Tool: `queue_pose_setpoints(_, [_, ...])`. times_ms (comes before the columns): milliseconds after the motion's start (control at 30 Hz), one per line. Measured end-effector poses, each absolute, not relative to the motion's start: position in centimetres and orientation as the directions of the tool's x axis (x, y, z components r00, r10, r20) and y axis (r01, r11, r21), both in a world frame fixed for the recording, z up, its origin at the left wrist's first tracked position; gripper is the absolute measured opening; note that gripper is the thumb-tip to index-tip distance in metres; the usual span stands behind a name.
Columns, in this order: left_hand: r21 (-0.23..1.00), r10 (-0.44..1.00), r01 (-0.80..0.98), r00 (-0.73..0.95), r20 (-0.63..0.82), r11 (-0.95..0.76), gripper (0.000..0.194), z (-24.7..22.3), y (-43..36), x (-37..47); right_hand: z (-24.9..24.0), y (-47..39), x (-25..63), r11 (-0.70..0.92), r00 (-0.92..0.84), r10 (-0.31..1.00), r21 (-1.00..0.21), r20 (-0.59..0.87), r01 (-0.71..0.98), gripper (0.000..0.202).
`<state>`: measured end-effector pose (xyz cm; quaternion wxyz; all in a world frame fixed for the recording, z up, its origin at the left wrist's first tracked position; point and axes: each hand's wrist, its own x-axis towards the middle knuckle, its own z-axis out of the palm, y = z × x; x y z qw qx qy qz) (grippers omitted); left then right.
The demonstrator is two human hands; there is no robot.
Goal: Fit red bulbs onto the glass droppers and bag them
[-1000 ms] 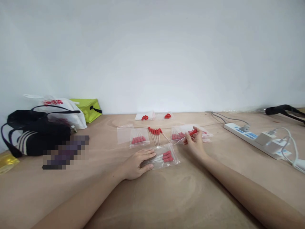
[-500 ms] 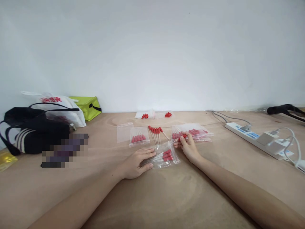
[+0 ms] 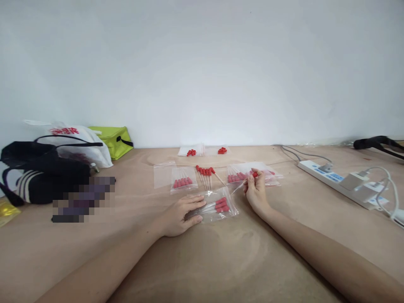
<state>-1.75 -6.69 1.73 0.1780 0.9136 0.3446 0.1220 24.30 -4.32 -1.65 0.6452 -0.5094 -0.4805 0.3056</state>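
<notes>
A clear zip bag [image 3: 210, 212] lies on the table with several red-tipped sticks inside, their red ends [image 3: 221, 206] toward the right. My left hand [image 3: 184, 214] grips the bag's left side, thumb below and fingers above. Between the fingertips of my right hand [image 3: 257, 191] is a single red-tipped stick [image 3: 241, 185], its red end up and its pale shaft slanting down toward the bag's right edge. Whether the shaft's tip touches the bag I cannot tell. Loose red-tipped sticks [image 3: 206, 172] lie fanned out just behind the bag.
Filled zip bags lie behind on the left [image 3: 183, 174] and in a stack on the right [image 3: 235, 172]. Farther back are small red caps [image 3: 191, 152] on bags. A power strip [image 3: 336, 183] with cables is at right; a black bag [image 3: 59, 176] and lime-green bag [image 3: 115, 141] stand left.
My right hand has moved slightly right and up with the red-tipped stick, so more of the shaft shows. My left hand and the bag have stayed in place.
</notes>
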Motion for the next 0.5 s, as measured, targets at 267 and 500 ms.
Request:
queue_pose_setpoints(267, [0.407,0.683,0.601,0.726,0.081,-0.687,0.044,1.8,-6.7,-1.7,-1.2,-4.8,22.9,0.279,0.360,0.903,-0.957,0.234,-0.078,0.034])
queue_pose_setpoints(500, [0.410,0.679,0.593,0.728,0.094,-0.693,0.044,1.7,-6.6,-1.8,-1.2,-5.3,22.5,0.234,0.176,0.961,-0.968,0.216,-0.089,0.034])
